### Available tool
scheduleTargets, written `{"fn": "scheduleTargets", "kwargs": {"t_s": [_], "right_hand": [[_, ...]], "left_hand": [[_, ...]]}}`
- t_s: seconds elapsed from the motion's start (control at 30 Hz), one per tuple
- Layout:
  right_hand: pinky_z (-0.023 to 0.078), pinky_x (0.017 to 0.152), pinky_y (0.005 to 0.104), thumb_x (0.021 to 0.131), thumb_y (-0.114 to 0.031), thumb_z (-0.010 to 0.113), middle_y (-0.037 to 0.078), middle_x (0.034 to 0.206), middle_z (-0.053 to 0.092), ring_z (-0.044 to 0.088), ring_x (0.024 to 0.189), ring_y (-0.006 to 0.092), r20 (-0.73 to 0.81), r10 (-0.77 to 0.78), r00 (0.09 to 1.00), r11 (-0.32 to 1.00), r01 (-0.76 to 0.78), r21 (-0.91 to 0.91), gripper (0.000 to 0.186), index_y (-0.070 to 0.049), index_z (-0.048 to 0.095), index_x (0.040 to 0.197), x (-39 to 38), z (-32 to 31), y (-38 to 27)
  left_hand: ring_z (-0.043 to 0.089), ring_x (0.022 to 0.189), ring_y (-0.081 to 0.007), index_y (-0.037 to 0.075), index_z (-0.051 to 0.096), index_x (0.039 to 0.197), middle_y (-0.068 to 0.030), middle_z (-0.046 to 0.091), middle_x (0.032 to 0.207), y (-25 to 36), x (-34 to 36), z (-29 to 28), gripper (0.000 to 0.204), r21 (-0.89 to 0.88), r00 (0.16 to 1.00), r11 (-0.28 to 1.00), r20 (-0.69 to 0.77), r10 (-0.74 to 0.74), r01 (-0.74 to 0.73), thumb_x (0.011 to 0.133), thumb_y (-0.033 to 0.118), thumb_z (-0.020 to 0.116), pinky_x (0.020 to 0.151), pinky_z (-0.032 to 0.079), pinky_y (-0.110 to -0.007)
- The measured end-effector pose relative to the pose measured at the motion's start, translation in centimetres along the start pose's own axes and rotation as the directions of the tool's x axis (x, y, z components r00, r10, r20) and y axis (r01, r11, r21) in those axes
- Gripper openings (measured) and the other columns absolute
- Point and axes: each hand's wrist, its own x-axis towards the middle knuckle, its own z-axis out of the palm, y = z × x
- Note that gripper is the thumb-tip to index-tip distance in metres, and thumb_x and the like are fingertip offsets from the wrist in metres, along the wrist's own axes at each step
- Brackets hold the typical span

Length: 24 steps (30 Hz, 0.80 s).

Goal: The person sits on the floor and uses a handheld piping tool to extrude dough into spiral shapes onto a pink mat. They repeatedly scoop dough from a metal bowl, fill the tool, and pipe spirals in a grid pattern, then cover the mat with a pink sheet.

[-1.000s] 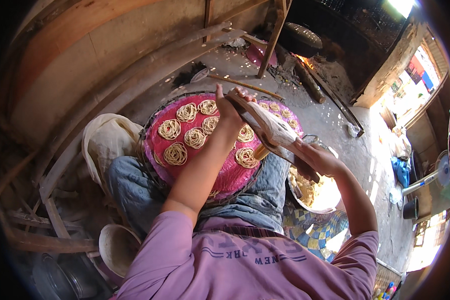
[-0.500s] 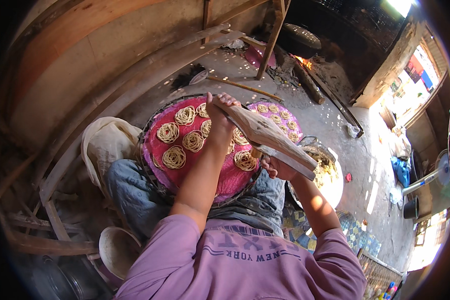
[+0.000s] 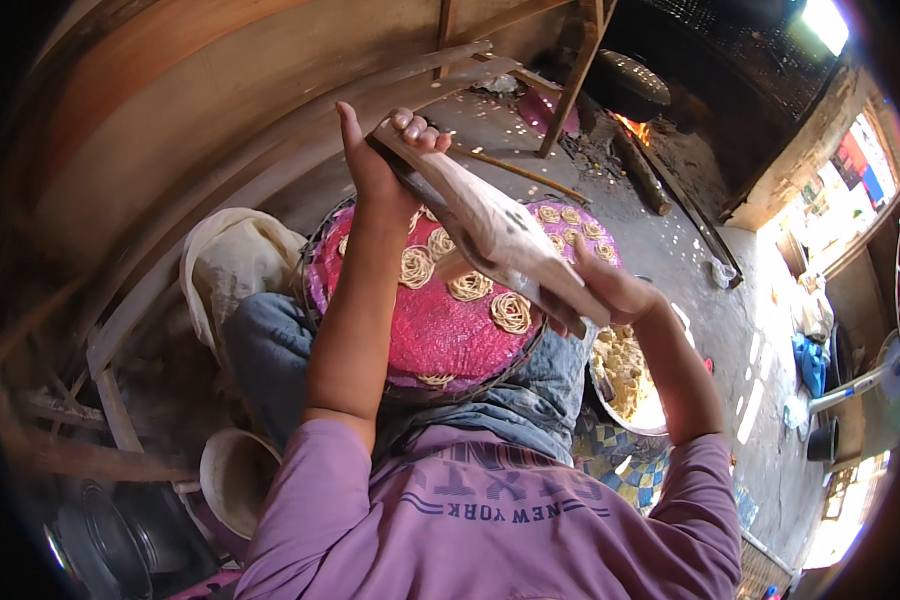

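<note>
A long wooden hand press [image 3: 495,222], made of two stacked beams, slants above a round tray lined with red-pink cloth [image 3: 420,345]. My left hand [image 3: 382,168] grips its upper left end, fingers curled over the edge and thumb raised. Around the lower right end, my right hand [image 3: 615,287] is closed, with fingers underneath. A pale brown blurred part hangs from the press's underside. Coiled strands of dough [image 3: 511,313] lie on the cloth in several round nests. The tray sits on my lap, partly covered by my left forearm and the press.
Beyond the press is a second pink-lined tray [image 3: 602,232] with smaller coils. To the right stands a basin [image 3: 642,431] of crumbly yellow dough [image 3: 622,372]. A pale sack [image 3: 232,272] and a bucket [image 3: 232,482] are at left. Far off, a dark pot [image 3: 628,85] stands over a fire [image 3: 632,128].
The press has risen away from the tray and turned so its face shows more. My left hand has moved up and left; my right hand has shifted its hold at the lower end.
</note>
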Motion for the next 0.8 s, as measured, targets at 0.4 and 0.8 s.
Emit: {"fn": "scheduleTargets", "kwargs": {"t_s": [0.4, 0.8], "right_hand": [[0.045, 0.043, 0.0282, 0.097, -0.065, 0.026, 0.004, 0.059, 0.055, 0.057, 0.050, 0.0127, -0.092, 0.182, 0.979, 0.774, -0.200, -0.601, 0.072, -0.004, 0.065, 0.089, 3.3, 6.1, -2.8], [0.041, 0.040, 0.0267, 0.094, -0.068, 0.032, 0.003, 0.058, 0.054, 0.053, 0.046, 0.0107, -0.280, 0.181, 0.943, 0.680, -0.326, -0.656, 0.073, -0.004, 0.068, 0.090, 2.6, 7.2, -3.7]], "left_hand": [[0.046, 0.052, -0.0153, 0.014, 0.048, 0.070, 0.0017, 0.046, 0.059, 3.8, -5.4, -5.1, 0.058, -0.055, 0.954, 0.984, -0.258, 0.150, -0.170, 0.092, 0.064, 0.031, 0.062, 0.041, -0.033], [0.045, 0.053, -0.0146, 0.014, 0.048, 0.069, 0.0021, 0.045, 0.058, 4.6, -6.0, -4.4, 0.052, -0.104, 0.940, 0.985, -0.328, 0.098, -0.139, 0.091, 0.059, 0.036, 0.062, 0.041, -0.033]]}}
